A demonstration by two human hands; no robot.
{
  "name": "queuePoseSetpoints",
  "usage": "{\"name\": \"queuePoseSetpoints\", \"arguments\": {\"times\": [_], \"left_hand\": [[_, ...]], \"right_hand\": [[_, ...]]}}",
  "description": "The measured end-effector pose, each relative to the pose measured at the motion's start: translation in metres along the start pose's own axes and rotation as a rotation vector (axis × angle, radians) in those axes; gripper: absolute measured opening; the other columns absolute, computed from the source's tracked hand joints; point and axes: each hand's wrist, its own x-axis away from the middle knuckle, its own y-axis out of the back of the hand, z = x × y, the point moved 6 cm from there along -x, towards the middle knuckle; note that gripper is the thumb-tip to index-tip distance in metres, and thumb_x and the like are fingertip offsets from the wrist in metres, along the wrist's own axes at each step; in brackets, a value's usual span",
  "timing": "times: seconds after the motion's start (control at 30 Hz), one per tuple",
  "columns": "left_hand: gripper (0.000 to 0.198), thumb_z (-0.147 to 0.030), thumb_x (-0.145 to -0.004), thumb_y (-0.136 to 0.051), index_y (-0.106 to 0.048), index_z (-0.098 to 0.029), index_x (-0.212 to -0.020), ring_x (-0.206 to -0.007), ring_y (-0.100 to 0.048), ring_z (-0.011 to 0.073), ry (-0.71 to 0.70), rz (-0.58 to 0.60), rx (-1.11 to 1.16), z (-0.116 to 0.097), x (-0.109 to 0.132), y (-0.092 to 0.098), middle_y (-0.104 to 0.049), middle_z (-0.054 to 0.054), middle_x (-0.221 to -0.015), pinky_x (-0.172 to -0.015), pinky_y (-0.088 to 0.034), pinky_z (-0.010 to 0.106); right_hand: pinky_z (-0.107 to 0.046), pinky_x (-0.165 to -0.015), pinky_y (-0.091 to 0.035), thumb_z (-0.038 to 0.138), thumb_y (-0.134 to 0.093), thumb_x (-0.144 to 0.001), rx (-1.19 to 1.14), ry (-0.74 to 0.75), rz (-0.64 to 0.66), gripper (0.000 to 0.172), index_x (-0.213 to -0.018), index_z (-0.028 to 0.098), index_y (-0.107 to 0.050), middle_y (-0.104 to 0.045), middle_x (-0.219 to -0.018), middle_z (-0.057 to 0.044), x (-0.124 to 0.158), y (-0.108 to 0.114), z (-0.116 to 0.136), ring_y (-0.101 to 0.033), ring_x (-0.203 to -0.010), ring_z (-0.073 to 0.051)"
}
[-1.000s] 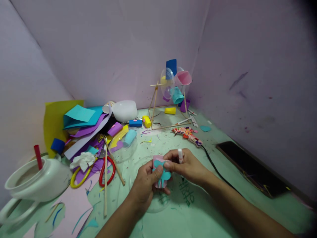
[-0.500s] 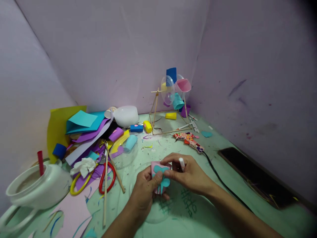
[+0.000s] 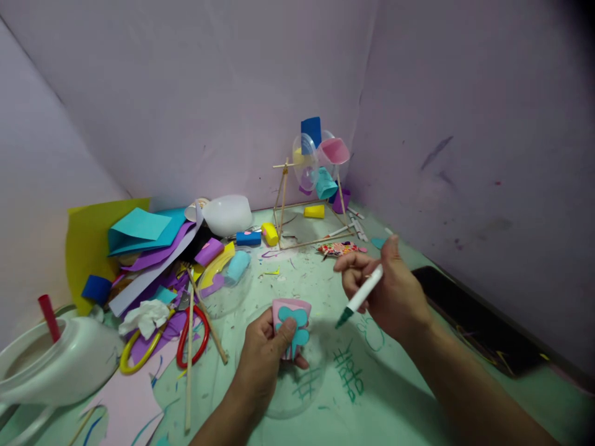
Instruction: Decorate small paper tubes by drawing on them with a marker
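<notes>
My left hand [image 3: 264, 350] is closed round a pink paper cup [image 3: 302, 305], its thumb pressing on a light-blue cutout [image 3: 300, 337] that lies against the cup's side. Apart from it, to the right, my right hand [image 3: 393, 297] holds a white marker [image 3: 367, 290] whose dark green tip points down and left. Under the left hand lies a clear plastic disc [image 3: 304, 402]. Green hash-like marks [image 3: 348, 375] show on the table below the marker, with a curly outline [image 3: 370, 334] just above them.
A stick frame [image 3: 282, 198] carrying clear discs and coloured cups stands at the back. Behind my right hand lies a patterned glue gun [image 3: 339, 249]; a dark phone [image 3: 469, 322] lies at right. Scissors [image 3: 201, 347], coloured sheets [image 3: 139, 224] and a white pot [image 3: 79, 353] fill the left.
My right hand has left the pink cup and moved up and right, turning so the marker shows fully. My left hand keeps the cup, slightly lower left. The view has shifted a little.
</notes>
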Motion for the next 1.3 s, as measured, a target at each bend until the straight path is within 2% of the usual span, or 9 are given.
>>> {"name": "queuePoseSetpoints", "arguments": {"times": [0.1, 0.2, 0.27, 0.33, 0.4, 0.57, 0.87, 1.13, 1.3], "left_hand": [[0.043, -0.046, -0.068, -0.073, -0.067, -0.011, -0.092, -0.051, -0.054, 0.0127, 0.001, 0.027, -0.021, 0.001, 0.001, -0.001, -0.063, 0.004, -0.067, -0.042, -0.049, 0.025], [0.043, -0.045, -0.069, -0.073, -0.067, -0.012, -0.096, -0.054, -0.054, 0.0131, 0.02, 0.035, -0.012, 0.002, 0.002, -0.002, -0.063, 0.004, -0.07, -0.043, -0.048, 0.024], [0.044, -0.045, -0.069, -0.073, -0.067, -0.012, -0.097, -0.057, -0.054, 0.0134, 0.029, 0.021, -0.008, 0.002, 0.002, -0.002, -0.062, 0.004, -0.07, -0.044, -0.047, 0.023], [0.041, -0.044, -0.07, -0.072, -0.066, -0.011, -0.095, -0.057, -0.053, 0.0131, 0.027, 0.011, -0.022, 0.001, 0.003, -0.003, -0.06, 0.003, -0.068, -0.044, -0.047, 0.023], [0.039, -0.044, -0.071, -0.071, -0.065, -0.011, -0.092, -0.057, -0.052, 0.0126, 0.029, 0.016, -0.039, 0.0, 0.004, -0.004, -0.059, 0.002, -0.067, -0.044, -0.047, 0.023], [0.04, -0.044, -0.067, -0.072, -0.066, -0.011, -0.09, -0.053, -0.051, 0.0127, 0.052, 0.029, -0.113, -0.003, 0.007, -0.007, -0.055, 0.0, -0.062, -0.043, -0.047, 0.024], [0.028, -0.041, -0.07, -0.068, -0.064, -0.014, -0.078, -0.044, -0.046, 0.0103, 0.031, 0.04, -0.279, -0.01, 0.008, -0.013, -0.053, -0.001, -0.057, -0.036, -0.04, 0.021], [0.021, -0.034, -0.068, -0.067, -0.065, -0.015, -0.078, -0.044, -0.043, 0.0109, 0.05, 0.017, -0.286, -0.012, 0.009, -0.014, -0.05, -0.003, -0.056, -0.035, -0.039, 0.02], [0.012, -0.026, -0.067, -0.066, -0.064, -0.015, -0.073, -0.046, -0.044, 0.0107, 0.03, 0.014, -0.3, -0.014, 0.009, -0.014, -0.05, -0.003, -0.056, -0.036, -0.034, 0.018]], "right_hand": [[-0.017, -0.026, -0.014, 0.084, -0.036, -0.07, 0.022, -0.057, -0.001, 0.077, -0.058, 0.014, -0.066, -0.026, -0.025, 0.008, 0.003, -0.002, -0.013, -0.016, -0.023, -0.003], [-0.017, -0.033, -0.034, 0.069, -0.06, -0.07, 0.061, 0.099, 0.013, 0.053, -0.07, 0.016, -0.071, -0.047, -0.034, 0.005, 0.008, -0.003, -0.009, -0.041, -0.03, -0.006], [-0.02, -0.051, -0.049, 0.048, -0.074, -0.07, 0.164, 0.208, 0.049, 0.032, -0.086, 0.02, -0.072, -0.065, -0.054, 0.001, 0.013, -0.006, -0.004, -0.06, -0.05, -0.011], [-0.025, -0.064, -0.053, 0.035, -0.072, -0.076, 0.274, 0.277, 0.065, 0.024, -0.097, 0.024, -0.07, -0.071, -0.068, 0.0, 0.017, -0.009, -0.001, -0.066, -0.064, -0.013], [-0.027, -0.065, -0.053, 0.033, -0.065, -0.083, 0.368, 0.357, 0.033, 0.017, -0.096, 0.023, -0.07, -0.07, -0.066, -0.001, 0.021, -0.012, 0.003, -0.065, -0.064, -0.014], [-0.024, -0.048, -0.045, 0.041, -0.055, -0.088, 0.49, 0.571, -0.082, 0.023, -0.081, 0.021, -0.064, -0.055, -0.051, 0.003, 0.029, -0.015, 0.006, -0.052, -0.047, -0.011], [-0.024, -0.046, -0.039, 0.036, -0.041, -0.095, 0.786, 0.696, 0.108, 0.024, -0.084, 0.021, -0.055, -0.056, -0.061, 0.001, 0.039, -0.031, -0.011, -0.051, -0.05, -0.012], [-0.025, -0.051, -0.043, 0.025, -0.045, -0.092, 1.002, 0.841, 0.181, 0.013, -0.085, 0.022, -0.055, -0.06, -0.067, 0.0, 0.042, -0.039, -0.012, -0.055, -0.052, -0.013], [-0.026, -0.051, -0.045, 0.029, -0.046, -0.091, 1.034, 0.836, 0.205, 0.017, -0.081, 0.022, -0.057, -0.062, -0.064, -0.002, 0.04, -0.042, -0.011, -0.057, -0.05, -0.014]]}}
